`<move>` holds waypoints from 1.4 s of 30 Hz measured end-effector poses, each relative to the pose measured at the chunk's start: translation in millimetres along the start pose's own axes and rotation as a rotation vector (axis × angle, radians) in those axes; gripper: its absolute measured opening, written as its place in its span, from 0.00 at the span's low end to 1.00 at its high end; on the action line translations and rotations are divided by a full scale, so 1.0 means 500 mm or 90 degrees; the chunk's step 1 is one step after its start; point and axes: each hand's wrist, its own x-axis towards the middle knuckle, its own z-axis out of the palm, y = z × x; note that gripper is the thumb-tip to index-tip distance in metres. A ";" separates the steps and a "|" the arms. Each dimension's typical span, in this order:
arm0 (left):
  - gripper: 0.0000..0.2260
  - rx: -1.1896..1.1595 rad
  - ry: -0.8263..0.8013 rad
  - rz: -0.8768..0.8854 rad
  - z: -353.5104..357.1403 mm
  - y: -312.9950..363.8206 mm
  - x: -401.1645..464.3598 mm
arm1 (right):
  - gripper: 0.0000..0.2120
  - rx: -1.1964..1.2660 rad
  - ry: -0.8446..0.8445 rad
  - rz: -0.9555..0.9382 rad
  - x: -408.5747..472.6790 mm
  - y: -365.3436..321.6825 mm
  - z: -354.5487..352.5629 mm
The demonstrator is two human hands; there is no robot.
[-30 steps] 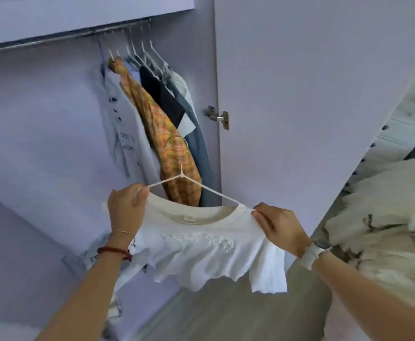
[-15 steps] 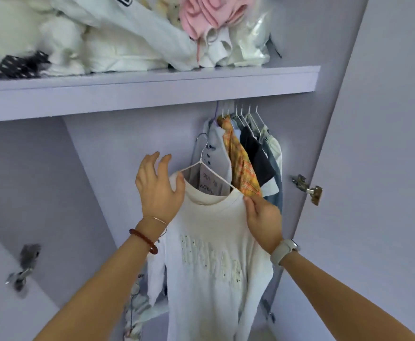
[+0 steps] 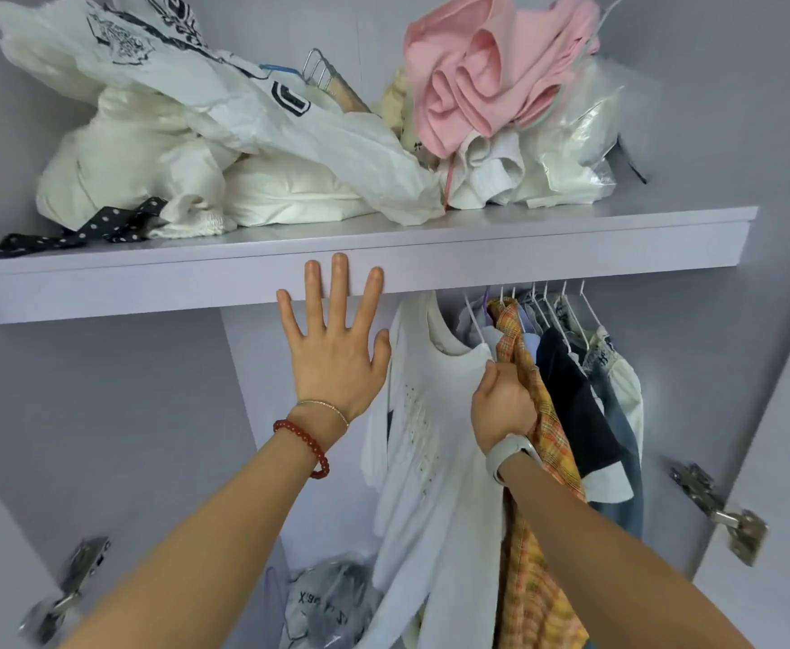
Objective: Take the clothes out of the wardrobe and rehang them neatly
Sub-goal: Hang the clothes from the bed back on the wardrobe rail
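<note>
Arms: bare, no sleeves in view.
Left wrist: red bead bracelet point(image 3: 303, 443), thin gold chain point(image 3: 325, 408).
Right wrist: watch with pale grey strap point(image 3: 505, 457).

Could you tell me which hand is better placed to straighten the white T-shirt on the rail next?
Probably the right hand: its grip is at the white T-shirt's shoulder, beside the plaid shirt. The left hand is open, fingers spread, by the shelf edge.

Matt, smooth lilac laminate on the shelf point(image 3: 477, 255). Above it, soft pink knit cloth point(image 3: 487, 72), crinkled white printed fabric point(image 3: 252, 110), glossy clear plastic bag point(image 3: 580, 128). Below it, woven checked cotton shirt point(image 3: 538, 508), thin white wire hangers point(image 3: 566, 311), shiny metal hinge point(image 3: 725, 517).
</note>
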 end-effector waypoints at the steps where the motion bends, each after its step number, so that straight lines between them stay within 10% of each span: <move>1: 0.27 0.014 0.012 -0.002 0.006 0.001 0.000 | 0.18 -0.015 -0.014 0.014 0.002 0.005 0.015; 18: 0.32 0.007 0.012 -0.017 0.013 0.008 0.001 | 0.24 0.010 -0.250 -0.043 -0.054 0.044 0.010; 28: 0.28 -0.243 -0.199 -0.016 -0.029 0.159 -0.208 | 0.22 -0.113 -0.176 -0.132 -0.223 0.143 -0.223; 42: 0.26 -0.490 -0.686 0.382 -0.261 0.523 -0.709 | 0.23 -0.410 -0.069 0.491 -0.829 0.405 -0.680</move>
